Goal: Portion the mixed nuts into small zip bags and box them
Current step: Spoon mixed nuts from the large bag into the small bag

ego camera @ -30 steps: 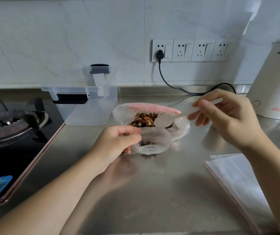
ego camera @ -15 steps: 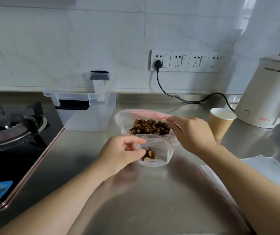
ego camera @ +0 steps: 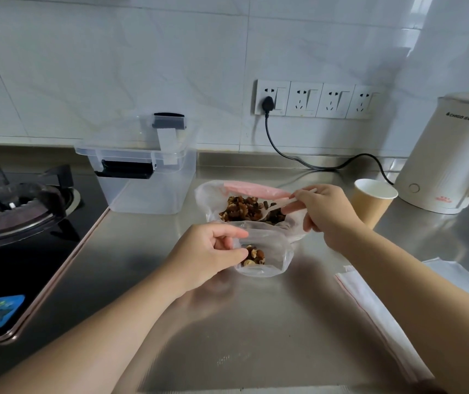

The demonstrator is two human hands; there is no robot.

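Pinching the near lip of the small bag point(ego camera: 264, 255) between thumb and curled fingers point(ego camera: 229, 232) of the left hand point(ego camera: 207, 255), mouth held open on the surface point(ego camera: 227, 336). Gripping a thin white spoon point(ego camera: 290, 201) in the right hand point(ego camera: 327, 214), fingers curled round the handle, bowl dipped into the nuts point(ego camera: 246, 209) in the big bag point(ego camera: 213, 194) just behind.

Only a small heap of nuts at the bottom of the small bag so far; far more left in the big bag. Judged as early in the job: first portion partly filled, not yet zipped.

Flat stack of spare bags point(ego camera: 375, 302) to the right, apparently unused. Clear box point(ego camera: 153, 189) at the back left, lid propped behind it, nothing visible inside, so no boxing done yet.

Left to do, by this reckoning: more scoops, sealing, remaining bags, then packing the box.

Paper cup point(ego camera: 369, 203) and kettle point(ego camera: 443, 155) beyond the right hand; stove point(ego camera: 20, 206) off left.
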